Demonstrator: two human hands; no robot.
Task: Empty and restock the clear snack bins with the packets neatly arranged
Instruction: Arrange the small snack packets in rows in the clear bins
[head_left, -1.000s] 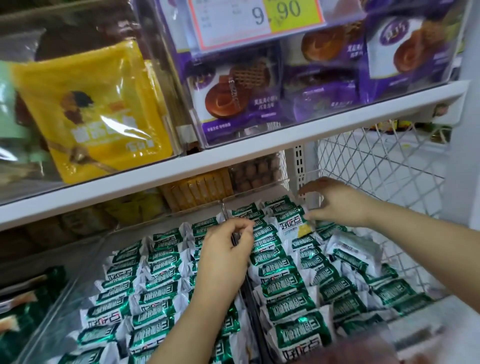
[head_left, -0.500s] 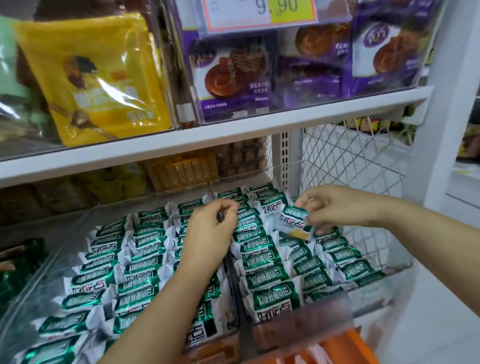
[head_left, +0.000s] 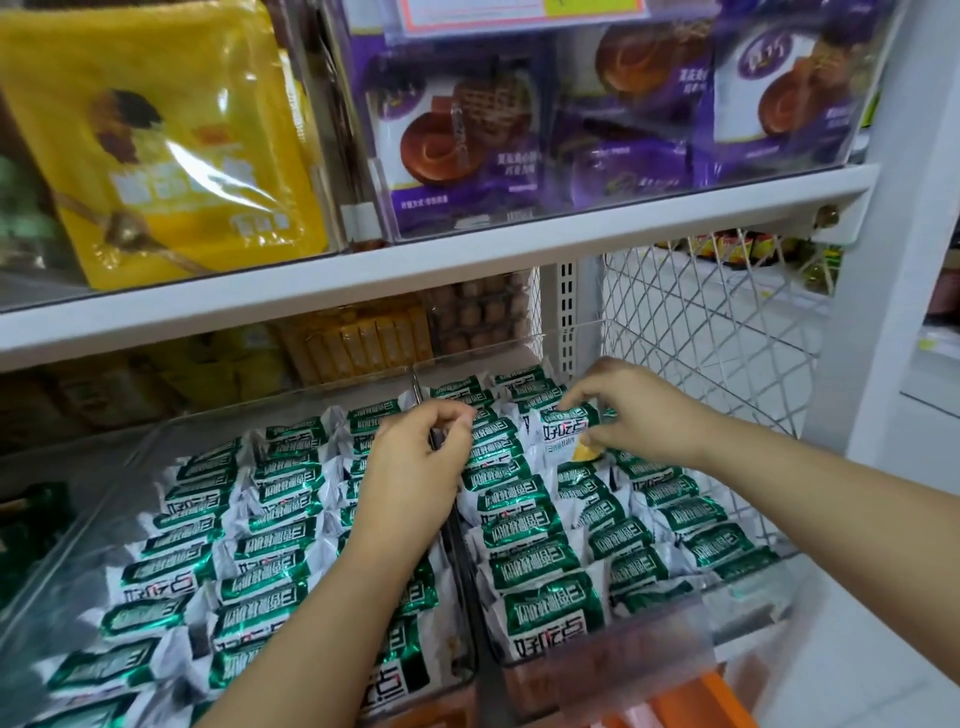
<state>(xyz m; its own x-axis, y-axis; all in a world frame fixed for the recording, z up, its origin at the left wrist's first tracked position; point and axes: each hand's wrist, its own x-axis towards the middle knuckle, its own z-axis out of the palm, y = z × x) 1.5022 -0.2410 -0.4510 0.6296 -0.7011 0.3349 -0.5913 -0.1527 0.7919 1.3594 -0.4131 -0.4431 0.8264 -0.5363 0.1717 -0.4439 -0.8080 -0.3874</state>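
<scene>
Head view: two clear snack bins sit side by side on the lower shelf. The left bin (head_left: 136, 470) and right bin (head_left: 657, 631) are both filled with small packets (head_left: 551, 609), each white with a glossy green band and printed characters. The packets stand on edge in overlapping rows running front to back, and most of their print reads upside down.

The left hand (head_left: 415, 467) sits over the bin wall (head_left: 415, 387) shared by the two bins, with curled fingers and thumb pinching its top edge. The right hand (head_left: 641, 415) is at the rear of the right bin. Its fingers pinch one raised packet (head_left: 563, 431) by the green top. This packet stands higher than the rows and shows red-and-black characters and a yellow patch.

A wire mesh panel (head_left: 701, 322) closes the right side. On the upper shelf (head_left: 467, 270), clear bins hold a yellow pouch (head_left: 156, 145) and purple biscuit packs (head_left: 457, 150).
</scene>
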